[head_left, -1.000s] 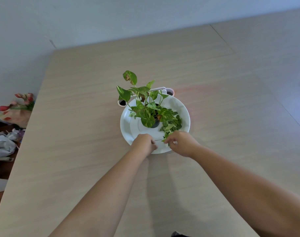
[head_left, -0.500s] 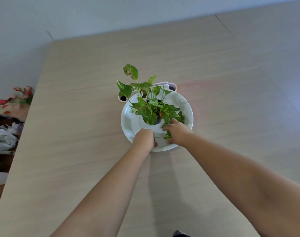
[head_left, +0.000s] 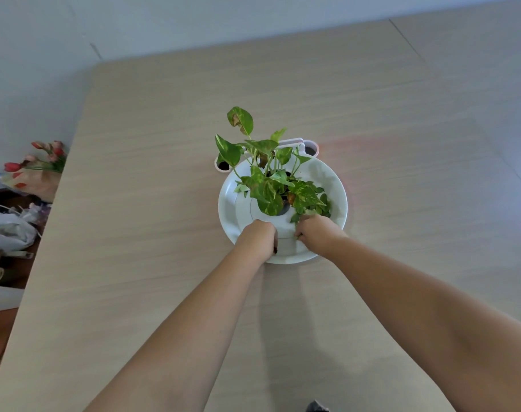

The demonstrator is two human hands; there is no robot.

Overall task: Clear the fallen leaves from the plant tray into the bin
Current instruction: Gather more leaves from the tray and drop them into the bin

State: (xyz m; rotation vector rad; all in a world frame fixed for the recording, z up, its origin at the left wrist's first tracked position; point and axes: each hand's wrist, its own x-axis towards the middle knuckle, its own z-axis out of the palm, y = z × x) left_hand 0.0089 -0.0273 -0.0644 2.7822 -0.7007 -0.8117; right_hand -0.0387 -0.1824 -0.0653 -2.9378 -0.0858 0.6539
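Observation:
A round white plant tray [head_left: 332,182] sits mid-table with a green pothos plant [head_left: 268,185] growing from its centre. Loose green leaves [head_left: 320,207] lie heaped on the tray's right side. My left hand [head_left: 257,236] grips the tray's near rim, fingers curled over the edge. My right hand [head_left: 317,230] rests on the tray just right of it, fingers closed around some of the loose leaves at the near edge of the heap. A white container with two dark openings [head_left: 308,147] stands behind the tray, mostly hidden by the plant.
The light wooden table [head_left: 134,233] ends at the left, where a bouquet of red tulips [head_left: 36,165] and crumpled white bags [head_left: 6,230] lie below its edge. A grey wall runs along the back.
My right hand has moved from the tray's near rim inward onto the leaf heap and closed on leaves. My left hand has stayed on the rim.

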